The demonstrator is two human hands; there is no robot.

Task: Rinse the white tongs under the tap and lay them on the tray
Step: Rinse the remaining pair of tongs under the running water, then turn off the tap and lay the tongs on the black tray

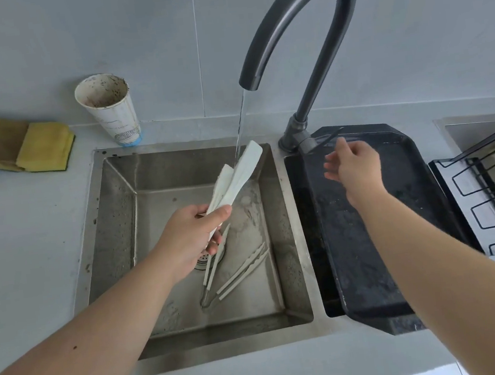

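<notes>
Flat white plastic tongs (237, 176): being held under running tap stream, over steel sink (119, 231), left hand (189, 239) fingers gripping handle end. Right hand (352, 165) hovering, fingers spread, above black tray (370, 266) (empty-handed). Risking slip from wet grip, dropping among grey tongs (234, 274) below.

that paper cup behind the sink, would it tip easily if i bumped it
Probably yes. The cup is tall, narrows toward its base and already leans, so a nudge near the rim would likely topple it. It looks like thin paper and seems to hold only residue, so it is likely light and would slide or crush rather than resist. It stands near the sink edge and could fall in.
</notes>
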